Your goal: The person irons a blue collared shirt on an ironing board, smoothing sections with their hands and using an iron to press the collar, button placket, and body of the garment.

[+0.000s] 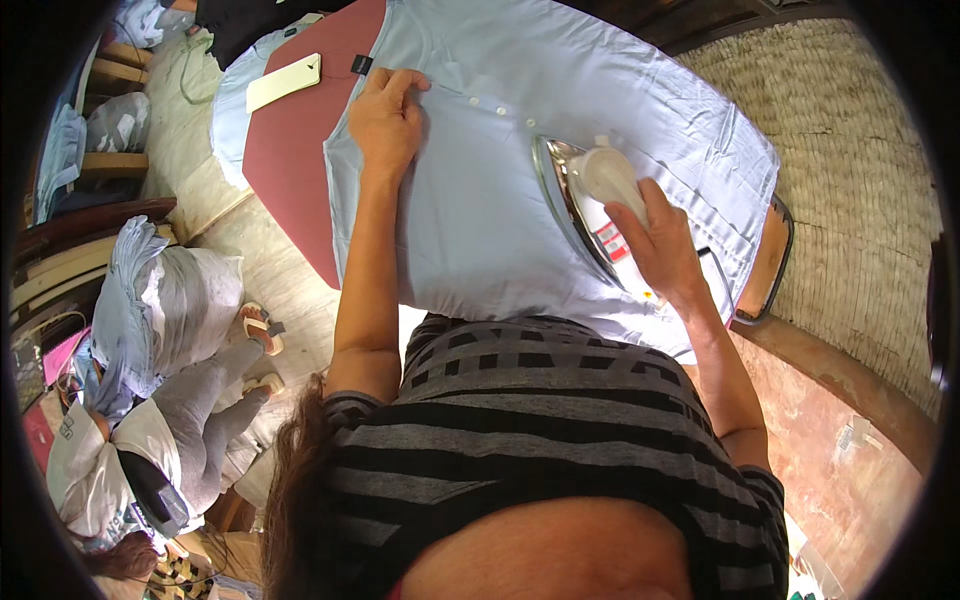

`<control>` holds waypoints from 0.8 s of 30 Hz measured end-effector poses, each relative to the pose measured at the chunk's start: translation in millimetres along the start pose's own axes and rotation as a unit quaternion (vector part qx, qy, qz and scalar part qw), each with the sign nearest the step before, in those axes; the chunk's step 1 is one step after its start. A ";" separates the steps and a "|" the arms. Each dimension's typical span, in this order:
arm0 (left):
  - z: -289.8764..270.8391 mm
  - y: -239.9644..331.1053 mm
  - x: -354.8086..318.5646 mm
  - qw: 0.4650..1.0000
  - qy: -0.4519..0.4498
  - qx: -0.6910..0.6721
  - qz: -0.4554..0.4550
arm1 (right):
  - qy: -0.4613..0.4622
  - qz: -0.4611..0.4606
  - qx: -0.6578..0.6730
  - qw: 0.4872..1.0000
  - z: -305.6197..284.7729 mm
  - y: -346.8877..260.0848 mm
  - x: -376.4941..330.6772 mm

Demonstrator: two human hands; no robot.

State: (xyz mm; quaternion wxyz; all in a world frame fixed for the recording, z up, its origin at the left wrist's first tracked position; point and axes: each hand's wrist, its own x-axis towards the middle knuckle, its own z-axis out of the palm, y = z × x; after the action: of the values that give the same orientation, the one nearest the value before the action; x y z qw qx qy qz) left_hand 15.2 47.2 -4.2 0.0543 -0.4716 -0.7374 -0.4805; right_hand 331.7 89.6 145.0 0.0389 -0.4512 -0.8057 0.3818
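Observation:
A light blue garment with small white buttons lies spread over a dark red ironing board. My left hand rests at its upper left edge, fingers curled and closed on the cloth near the black label. In my right hand is the handle of a white clothes iron with a shiny metal rim. The iron stands on the cloth just below the buttons, its tip pointing away from me. Folds and wrinkles show in the fabric to its right.
A pale tag lies on the board. At the left are a person in grey leggings and grey garments in a clear plastic bag. A woven mat with a raised edge is at the right.

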 end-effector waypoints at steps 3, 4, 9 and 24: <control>0.3 -0.1 -1.0 1.000 -0.011 0.011 0.003 | 0.002 -0.039 -0.005 0.999 15.3 -15.6 17.0; 1.9 -0.4 -1.5 1.000 -0.007 0.018 0.011 | 0.000 -0.052 -0.013 0.999 19.3 -17.4 19.4; -3.2 1.4 -3.4 0.998 -0.022 0.059 0.023 | 0.010 -0.020 -0.013 1.000 23.0 -11.2 1.7; -18.2 -11.6 23.0 0.932 -0.209 0.016 0.296 | 0.054 -0.109 -0.058 0.991 23.6 3.5 -5.3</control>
State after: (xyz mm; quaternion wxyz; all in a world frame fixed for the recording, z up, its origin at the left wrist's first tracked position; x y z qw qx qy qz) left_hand -12.9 47.1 10.1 0.0464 -0.7573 -0.5667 -0.3213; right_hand 327.6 73.0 127.5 0.0979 -0.3823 -0.8675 0.3030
